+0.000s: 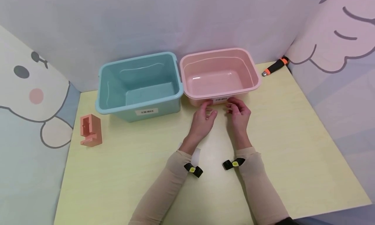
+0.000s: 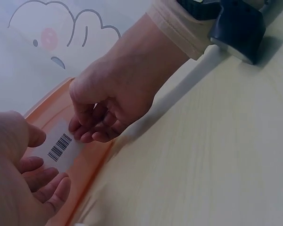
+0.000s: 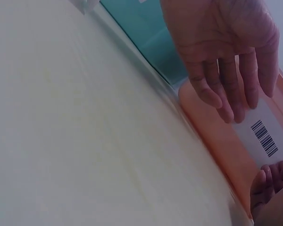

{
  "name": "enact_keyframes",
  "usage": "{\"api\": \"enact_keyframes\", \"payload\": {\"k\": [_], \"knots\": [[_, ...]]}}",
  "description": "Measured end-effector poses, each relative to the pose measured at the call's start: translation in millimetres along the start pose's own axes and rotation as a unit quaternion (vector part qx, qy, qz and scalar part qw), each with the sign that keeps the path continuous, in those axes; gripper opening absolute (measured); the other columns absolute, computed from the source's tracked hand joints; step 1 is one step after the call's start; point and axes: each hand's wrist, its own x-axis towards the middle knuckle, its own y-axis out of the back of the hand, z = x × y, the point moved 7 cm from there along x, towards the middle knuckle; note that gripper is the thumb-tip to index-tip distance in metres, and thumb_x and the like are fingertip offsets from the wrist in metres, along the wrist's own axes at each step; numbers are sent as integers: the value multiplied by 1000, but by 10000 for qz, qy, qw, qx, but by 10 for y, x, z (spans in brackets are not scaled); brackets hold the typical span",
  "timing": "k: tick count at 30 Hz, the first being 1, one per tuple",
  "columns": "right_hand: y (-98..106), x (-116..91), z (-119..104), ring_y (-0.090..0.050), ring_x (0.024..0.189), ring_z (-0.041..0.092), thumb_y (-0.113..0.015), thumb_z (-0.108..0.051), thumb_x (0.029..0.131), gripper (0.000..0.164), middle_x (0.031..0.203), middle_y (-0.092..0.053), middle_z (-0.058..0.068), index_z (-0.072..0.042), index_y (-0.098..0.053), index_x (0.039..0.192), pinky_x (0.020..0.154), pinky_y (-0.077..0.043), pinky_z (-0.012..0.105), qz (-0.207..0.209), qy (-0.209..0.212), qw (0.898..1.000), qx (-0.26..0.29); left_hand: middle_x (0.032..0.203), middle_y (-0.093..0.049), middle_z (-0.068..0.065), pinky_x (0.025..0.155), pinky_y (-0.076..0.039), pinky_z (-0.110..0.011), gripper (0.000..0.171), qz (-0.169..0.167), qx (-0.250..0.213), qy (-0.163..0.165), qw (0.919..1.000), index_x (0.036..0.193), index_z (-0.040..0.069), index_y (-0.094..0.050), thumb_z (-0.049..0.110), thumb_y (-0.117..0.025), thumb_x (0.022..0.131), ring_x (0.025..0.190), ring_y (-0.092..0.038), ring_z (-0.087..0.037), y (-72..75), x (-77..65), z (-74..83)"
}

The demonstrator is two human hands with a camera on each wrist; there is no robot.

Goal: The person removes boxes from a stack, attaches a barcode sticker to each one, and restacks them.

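A white barcode label [image 1: 221,100] lies on the front wall of the pink basin [image 1: 254,85]. At the label's left end is my left hand [image 1: 202,122], its fingers extended and fingertips at the label's edge in the right wrist view. My right hand [image 1: 240,119] is at the other end, with loosely bent fingers and fingertips at the label's edge in the left wrist view. The label [image 2: 60,147] looks flat against the wall between both hands. Neither hand appears to grip anything, though the exact fingertip contact is partly hidden.
A teal basin [image 1: 137,105] with its own barcode label stands left of the pink one. An orange-pink slotted block [image 1: 95,130] is at the table's left. A black-and-orange handled tool [image 1: 275,67] lies back right. A whitish strip [image 1: 195,156] lies by the left wrist.
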Motion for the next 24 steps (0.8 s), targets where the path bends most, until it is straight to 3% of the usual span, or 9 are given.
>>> {"api": "enact_keyframes", "payload": {"k": [8,13,20,24], "knots": [[46,-32,43,-69,75,16,-50,10,100,27,99,-72,8,13,-70,117,62,-56,22,277,-241,9993,-3,142,-64,-8,92,-57,-39,43,221,-24,201,9996,145,9,-58,16,-64,103,114,-68,-22,195,-111,-37],[23,-101,98,-68,72,16,-51,7,101,25,99,-69,18,15,-68,118,62,-55,23,170,-502,9986,-20,135,-68,-13,91,-56,-38,37,505,-381,-23,9980,140,6,-62,15,-63,104,111,-68,-21,408,-249,52],[-3,-165,129,-65,71,18,-54,5,101,24,102,-66,32,19,-66,117,63,-55,24,-90,-463,9979,-435,122,-73,-11,90,-56,-36,30,920,-384,-376,9943,132,2,-67,15,-61,106,111,-66,-20,839,-478,136],[-19,-184,101,-66,72,17,-56,3,102,24,100,-68,28,18,-68,116,65,-55,25,-154,-398,9977,-523,119,-73,-14,89,-54,-32,27,1233,-203,-514,9908,129,2,-69,13,-61,106,109,-66,-21,1184,-602,132]]}}
